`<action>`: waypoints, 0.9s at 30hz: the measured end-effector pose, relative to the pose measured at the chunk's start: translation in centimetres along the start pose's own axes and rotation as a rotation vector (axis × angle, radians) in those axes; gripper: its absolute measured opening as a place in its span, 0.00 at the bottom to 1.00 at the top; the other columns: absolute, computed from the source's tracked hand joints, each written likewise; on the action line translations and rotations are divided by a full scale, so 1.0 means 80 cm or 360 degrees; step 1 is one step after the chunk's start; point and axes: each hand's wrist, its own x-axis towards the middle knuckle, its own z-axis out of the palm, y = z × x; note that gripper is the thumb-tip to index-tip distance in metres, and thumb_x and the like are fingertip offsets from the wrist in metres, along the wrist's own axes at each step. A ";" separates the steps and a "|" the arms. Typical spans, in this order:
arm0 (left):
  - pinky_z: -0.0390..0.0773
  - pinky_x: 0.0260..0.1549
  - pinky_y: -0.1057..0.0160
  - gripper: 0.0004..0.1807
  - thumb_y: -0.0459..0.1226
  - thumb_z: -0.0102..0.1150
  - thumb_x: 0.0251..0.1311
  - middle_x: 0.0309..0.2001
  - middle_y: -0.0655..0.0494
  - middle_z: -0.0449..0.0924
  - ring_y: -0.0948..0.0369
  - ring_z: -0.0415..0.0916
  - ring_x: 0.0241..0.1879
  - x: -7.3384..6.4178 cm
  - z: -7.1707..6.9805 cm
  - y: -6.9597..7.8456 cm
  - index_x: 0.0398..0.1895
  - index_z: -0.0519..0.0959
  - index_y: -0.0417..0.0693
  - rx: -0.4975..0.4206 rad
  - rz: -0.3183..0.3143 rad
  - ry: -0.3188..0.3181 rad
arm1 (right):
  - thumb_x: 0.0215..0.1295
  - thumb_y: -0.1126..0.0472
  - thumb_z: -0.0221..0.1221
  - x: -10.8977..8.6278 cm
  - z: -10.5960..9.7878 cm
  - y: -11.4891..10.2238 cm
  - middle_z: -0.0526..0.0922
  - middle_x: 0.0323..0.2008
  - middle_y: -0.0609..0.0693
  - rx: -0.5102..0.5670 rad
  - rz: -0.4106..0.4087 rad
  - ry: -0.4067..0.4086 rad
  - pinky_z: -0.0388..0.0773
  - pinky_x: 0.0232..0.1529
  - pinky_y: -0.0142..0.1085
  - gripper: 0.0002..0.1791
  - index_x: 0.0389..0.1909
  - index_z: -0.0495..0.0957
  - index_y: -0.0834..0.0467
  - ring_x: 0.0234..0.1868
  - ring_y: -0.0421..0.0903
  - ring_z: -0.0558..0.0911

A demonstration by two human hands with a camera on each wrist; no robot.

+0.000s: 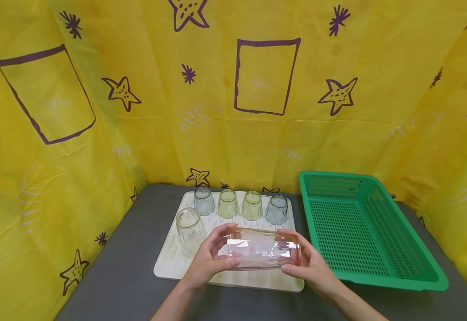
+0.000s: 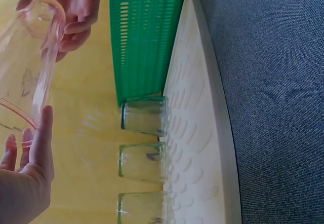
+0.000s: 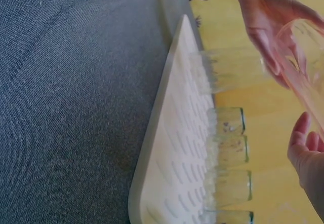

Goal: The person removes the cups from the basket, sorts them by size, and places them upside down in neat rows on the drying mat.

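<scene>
A tall pinkish clear drinking glass (image 1: 257, 249) lies sideways in the air above the front of a white tray (image 1: 169, 263). My left hand (image 1: 211, 256) grips its left end, thumb in front and fingers behind. At the other end, by the orange-tinted rim, my right hand (image 1: 311, 265) holds it the same way. The left wrist view shows the pink glass (image 2: 30, 67) tilted between both hands. Nearest the left hand, a tall clear glass (image 1: 190, 232) stands on the tray's left side.
Along the tray's back edge stand a bluish glass (image 1: 204, 203), two yellow-green glasses (image 1: 228, 205) and another bluish glass (image 1: 276, 210). A green plastic basket (image 1: 378, 285) sits to the right on the dark grey table (image 1: 117, 267). Yellow patterned cloth (image 1: 217, 147) hangs behind and at both sides.
</scene>
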 end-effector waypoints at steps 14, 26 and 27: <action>0.79 0.49 0.55 0.40 0.28 0.66 0.53 0.58 0.41 0.68 0.49 0.70 0.57 -0.003 -0.003 0.002 0.70 0.60 0.38 -0.0027 -0.0025 -0.0071 | 0.61 0.74 0.60 -0.001 0.005 0.004 0.67 0.58 0.62 0.0054 0.0034 0.0060 0.79 0.49 0.44 0.33 0.66 0.60 0.61 0.52 0.54 0.78; 0.71 0.60 0.59 0.41 0.28 0.68 0.53 0.68 0.46 0.64 0.48 0.61 0.67 -0.017 -0.012 0.004 0.70 0.61 0.43 0.0230 0.0134 0.0127 | 0.60 0.72 0.62 0.005 0.008 0.005 0.67 0.58 0.66 -0.0003 0.0115 0.0196 0.80 0.50 0.43 0.39 0.69 0.53 0.69 0.53 0.54 0.78; 0.71 0.59 0.58 0.40 0.27 0.68 0.53 0.67 0.46 0.65 0.48 0.62 0.67 -0.019 -0.013 0.004 0.70 0.61 0.42 0.0267 0.0190 0.0152 | 0.60 0.72 0.62 0.005 0.009 0.005 0.68 0.59 0.65 0.0001 0.0115 0.0203 0.79 0.50 0.43 0.39 0.69 0.53 0.70 0.53 0.53 0.78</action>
